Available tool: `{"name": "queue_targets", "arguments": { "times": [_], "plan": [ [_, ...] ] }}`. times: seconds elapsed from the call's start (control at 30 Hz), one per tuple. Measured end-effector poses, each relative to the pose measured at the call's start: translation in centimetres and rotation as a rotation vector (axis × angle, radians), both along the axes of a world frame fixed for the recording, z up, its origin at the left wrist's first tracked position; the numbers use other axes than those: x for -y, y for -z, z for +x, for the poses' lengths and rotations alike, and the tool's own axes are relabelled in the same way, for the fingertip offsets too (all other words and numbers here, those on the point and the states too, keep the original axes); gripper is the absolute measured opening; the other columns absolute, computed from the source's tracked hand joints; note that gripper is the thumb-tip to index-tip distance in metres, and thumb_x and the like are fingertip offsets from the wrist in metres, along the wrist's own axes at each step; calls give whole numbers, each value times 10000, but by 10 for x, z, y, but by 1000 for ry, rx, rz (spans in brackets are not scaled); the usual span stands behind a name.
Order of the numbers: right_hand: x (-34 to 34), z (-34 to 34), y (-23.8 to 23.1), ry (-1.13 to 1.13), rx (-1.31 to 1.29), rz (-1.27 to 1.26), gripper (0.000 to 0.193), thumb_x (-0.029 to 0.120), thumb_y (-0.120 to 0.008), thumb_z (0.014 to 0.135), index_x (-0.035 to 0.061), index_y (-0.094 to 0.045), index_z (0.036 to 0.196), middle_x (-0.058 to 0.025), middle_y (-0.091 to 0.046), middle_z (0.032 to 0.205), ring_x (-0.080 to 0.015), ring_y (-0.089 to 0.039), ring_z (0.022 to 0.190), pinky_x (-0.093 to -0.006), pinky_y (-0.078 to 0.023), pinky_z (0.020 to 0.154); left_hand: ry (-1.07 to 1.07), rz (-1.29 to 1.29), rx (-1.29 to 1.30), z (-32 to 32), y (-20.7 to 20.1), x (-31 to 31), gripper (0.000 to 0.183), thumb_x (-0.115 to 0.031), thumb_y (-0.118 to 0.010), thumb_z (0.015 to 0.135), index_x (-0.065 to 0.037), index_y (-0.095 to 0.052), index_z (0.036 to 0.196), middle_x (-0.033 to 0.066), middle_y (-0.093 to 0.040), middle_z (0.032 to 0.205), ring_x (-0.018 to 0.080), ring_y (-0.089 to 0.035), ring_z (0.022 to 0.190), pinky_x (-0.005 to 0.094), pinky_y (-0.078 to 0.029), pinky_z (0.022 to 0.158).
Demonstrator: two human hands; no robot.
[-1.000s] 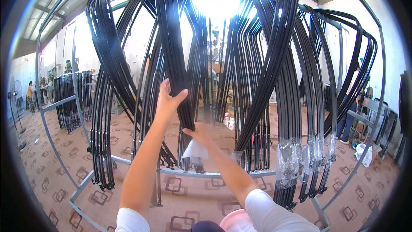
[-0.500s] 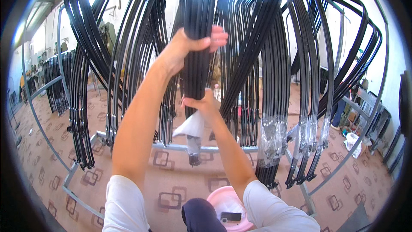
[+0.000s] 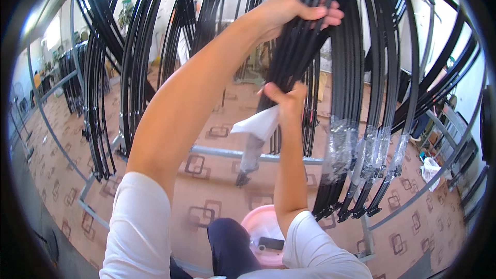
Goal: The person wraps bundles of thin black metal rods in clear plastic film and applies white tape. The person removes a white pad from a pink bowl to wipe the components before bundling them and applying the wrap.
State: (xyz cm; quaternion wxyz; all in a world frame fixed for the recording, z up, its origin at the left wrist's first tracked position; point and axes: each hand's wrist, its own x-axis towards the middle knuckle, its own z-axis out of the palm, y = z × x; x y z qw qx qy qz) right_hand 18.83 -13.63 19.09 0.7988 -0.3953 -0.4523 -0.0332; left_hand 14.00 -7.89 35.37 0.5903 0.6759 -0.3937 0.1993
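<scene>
A bundle of long black tubes (image 3: 295, 46) slants across the middle, its upper end leaning right. My left hand (image 3: 305, 11) is closed round it high up, thumb in front and fingertips showing past the far side. Lower down, my right hand (image 3: 289, 97) is wrapped round the same bundle. A white sheet (image 3: 257, 124), cloth or thin plastic, sticks out from under my right hand. Below it, clear plastic film (image 3: 252, 152) covers the bundle's lower end, where dark fittings hang above the floor.
Several more black tube bundles hang left (image 3: 135, 67) and right (image 3: 345, 72), some with film-wrapped ends (image 3: 341, 142). A grey metal rack bar (image 3: 222, 151) crosses behind. Below me, a pink round stool or basin (image 3: 251, 222) bears a dark device (image 3: 271, 243). A white bag (image 3: 430, 169) lies far right.
Both hands have carried the tube bundle to the right. It was nearly upright and now tilts, its top to the right. The view has shifted somewhat as well.
</scene>
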Motion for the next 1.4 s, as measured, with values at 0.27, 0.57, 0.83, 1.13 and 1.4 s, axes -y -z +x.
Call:
{"name": "queue_targets", "arguments": {
  "times": [0.27,0.57,0.83,1.13,1.4],
  "plan": [
    [-3,29,9,233,103,9,207,48,-692,623,-17,-611,802,-20,-601,721,-82,-505,636,-225,-407,607,-933,135,241,5,47,5,679,-226,-648,698,92,-247,1144,295,-499,988,376,-505,956,390,-401,806],
    [-27,48,26,698,250,-278,315,314,-693,621,41,-636,768,-144,-614,721,-304,-580,703,-360,-418,649,-1182,749,299,-61,99,-62,441,-142,-607,694,-3,-443,1079,200,-535,953,319,-522,936,365,-420,777],
    [-29,37,31,971,325,-493,427,509,-638,625,105,-650,761,-116,-616,789,-315,-582,768,-390,-428,677,-1265,-283,402,-221,192,-122,124,-92,-513,813,-17,-565,898,86,-593,932,144,-553,890,241,-422,802],
    [-50,35,24,918,149,-770,408,512,-614,651,134,-657,799,-70,-617,723,-275,-587,711,-347,-428,654,-1218,-513,50,-236,289,-124,133,-106,-517,828,-20,-516,929,42,-545,860,86,-507,762,205,-426,653],
    [-36,-14,56,500,60,-460,330,347,-570,762,34,-633,845,-30,-596,717,-134,-536,683,-286,-401,586,-1141,-522,-85,-223,331,-91,264,-157,-455,868,-4,-455,1084,102,-509,1051,163,-471,1006,264,-357,867]
  ]
}}
